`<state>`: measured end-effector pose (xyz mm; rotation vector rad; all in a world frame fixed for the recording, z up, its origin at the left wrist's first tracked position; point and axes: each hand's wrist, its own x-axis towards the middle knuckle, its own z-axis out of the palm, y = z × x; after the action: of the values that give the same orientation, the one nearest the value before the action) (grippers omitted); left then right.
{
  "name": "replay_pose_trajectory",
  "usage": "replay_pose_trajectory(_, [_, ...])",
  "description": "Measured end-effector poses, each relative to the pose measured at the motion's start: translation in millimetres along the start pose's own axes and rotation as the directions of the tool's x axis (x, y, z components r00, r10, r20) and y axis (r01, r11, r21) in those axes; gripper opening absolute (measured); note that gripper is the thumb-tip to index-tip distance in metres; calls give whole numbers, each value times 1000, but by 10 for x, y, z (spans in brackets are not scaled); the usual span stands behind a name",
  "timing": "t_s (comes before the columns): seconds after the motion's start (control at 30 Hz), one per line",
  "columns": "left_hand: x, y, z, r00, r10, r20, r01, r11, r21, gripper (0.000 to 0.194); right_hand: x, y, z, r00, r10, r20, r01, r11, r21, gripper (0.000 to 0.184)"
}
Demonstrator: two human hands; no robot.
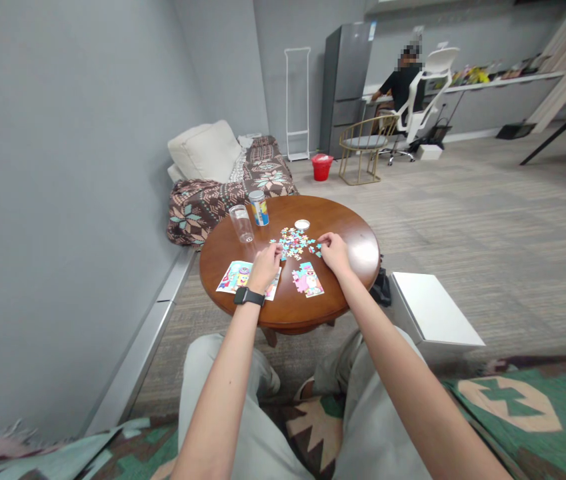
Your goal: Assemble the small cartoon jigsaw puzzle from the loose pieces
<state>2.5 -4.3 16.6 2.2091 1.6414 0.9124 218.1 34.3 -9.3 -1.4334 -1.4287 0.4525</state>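
Observation:
Loose jigsaw puzzle pieces (293,241) lie in a pile on the round brown table (233,303). At the left edge of the pile is my left hand (265,264), its fingers curled together; what they hold, if anything, is hidden. My right hand (335,252) is at the pile's right side, with fingertips pinched on a small puzzle piece (319,246). Between my forearms lies a joined part of the puzzle (307,280), pink and white with a ragged left edge. A printed cartoon picture sheet (235,275) lies partly under my left hand and wrist.
Behind the pile are a clear plastic jar (241,223), a printed can (259,210) and a round white lid (302,225). A white box (435,307) stands right of the table. A covered sofa (243,173) is behind; a person (403,87) sits at the far counter.

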Motion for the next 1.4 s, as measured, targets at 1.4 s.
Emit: replay_pose_trajectory(1.4, [-32,32,-21,998,60,-15,-60,998,36,21,0,35,12,1000,-8,20,8,1000,7,24])
